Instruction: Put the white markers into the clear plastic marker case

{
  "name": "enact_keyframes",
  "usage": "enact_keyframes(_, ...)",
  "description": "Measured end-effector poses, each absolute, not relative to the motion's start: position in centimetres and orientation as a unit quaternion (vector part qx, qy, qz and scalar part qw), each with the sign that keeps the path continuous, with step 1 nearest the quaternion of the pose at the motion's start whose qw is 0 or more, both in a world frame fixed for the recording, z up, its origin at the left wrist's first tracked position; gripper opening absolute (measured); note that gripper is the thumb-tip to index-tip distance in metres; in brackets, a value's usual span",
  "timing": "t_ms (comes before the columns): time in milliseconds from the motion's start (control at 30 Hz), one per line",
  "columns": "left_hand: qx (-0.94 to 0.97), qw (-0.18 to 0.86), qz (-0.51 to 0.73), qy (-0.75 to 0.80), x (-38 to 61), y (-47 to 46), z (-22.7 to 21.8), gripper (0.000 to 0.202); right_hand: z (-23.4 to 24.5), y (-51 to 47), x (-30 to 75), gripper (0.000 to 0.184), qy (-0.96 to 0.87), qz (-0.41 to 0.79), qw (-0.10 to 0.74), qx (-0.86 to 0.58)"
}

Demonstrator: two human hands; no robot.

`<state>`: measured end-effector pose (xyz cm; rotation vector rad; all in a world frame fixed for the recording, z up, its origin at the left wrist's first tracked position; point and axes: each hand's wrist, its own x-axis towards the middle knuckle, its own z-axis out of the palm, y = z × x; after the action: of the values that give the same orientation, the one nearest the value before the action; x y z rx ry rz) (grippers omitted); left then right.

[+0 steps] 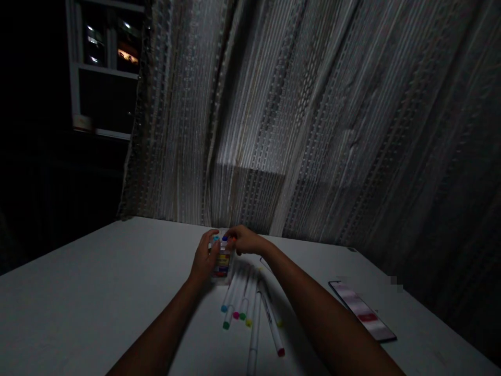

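In the head view, two bare hands work at one clear plastic case (222, 272) with a printed label in yellow, blue and red. The left hand (203, 259) is curved around the case's near-left side, thumb against its front and fingers bent over the edge. The right hand (246, 241) reaches across the top with its fingers curled down beside a blue cap (225, 238) and an orange cap (234, 239); which of them it pinches, if either, I cannot tell. Three round caps show at the case's mouth, the third a light blue cap (216, 238) by the left fingers.

Below the hands, between the forearms, about eight slim white markers (254, 326) fan out, their coloured ends blue, green, pink, yellow and red; another shows partly behind the right wrist. One flat phone (362, 311) lies to the right of the right forearm. All rest on a smooth white table (97, 282). Beyond the hands hangs a ribbed, woven curtain (258, 130), with one window (105, 68) far to their left.
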<state>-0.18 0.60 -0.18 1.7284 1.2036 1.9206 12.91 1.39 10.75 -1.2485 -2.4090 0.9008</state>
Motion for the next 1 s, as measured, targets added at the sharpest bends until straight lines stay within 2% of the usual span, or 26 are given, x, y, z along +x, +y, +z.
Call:
enact_keyframes(100, 0.627, 0.019, 0.653, 0.423, -0.4, 0.5, 1.6, 0.025, 10.1, 0.5, 13.8, 0.033, -0.817, 0.32, 0.24, -0.415)
enact_keyframes(233, 0.71, -0.093, 0.561, 0.416, -0.4, 0.2, 4.2, 0.02, 8.8, -0.6, 17.1, 0.035, -0.789, 0.223, 0.389, -0.42)
enact_keyframes(333, 0.763, -0.129, 0.492, 0.399, -0.1, 0.1, 4.8, 0.02, 7.0, -0.6, 20.8, 0.029, -0.741, 0.149, 0.419, -0.503)
enact_keyframes(467, 0.765, -0.13, 0.49, 0.398, 0.2, 0.1, 4.1, 0.024, 3.1, -0.3, 25.2, 0.026, -0.711, 0.017, 0.333, -0.619)
enact_keyframes(567, 0.746, -0.124, 0.518, 0.399, 0.2, 0.1, 3.4, 0.023, 0.1, 0.0, 27.3, 0.023, -0.704, -0.027, 0.244, -0.667)
enact_keyframes(700, 0.743, -0.15, 0.528, 0.383, 0.1, -0.2, 2.5, 0.02, -1.6, 0.0, 28.4, 0.029, -0.703, -0.001, 0.155, -0.694)
enact_keyframes(800, 0.743, -0.164, 0.529, 0.375, 0.0, -0.3, 2.1, 0.021, -1.4, -0.1, 28.5, 0.026, -0.71, 0.03, 0.104, -0.696)
enact_keyframes(1000, 0.742, -0.162, 0.527, 0.382, 0.0, -0.5, 1.9, 0.023, -0.9, -0.4, 28.3, 0.021, -0.705, 0.05, 0.075, -0.703)
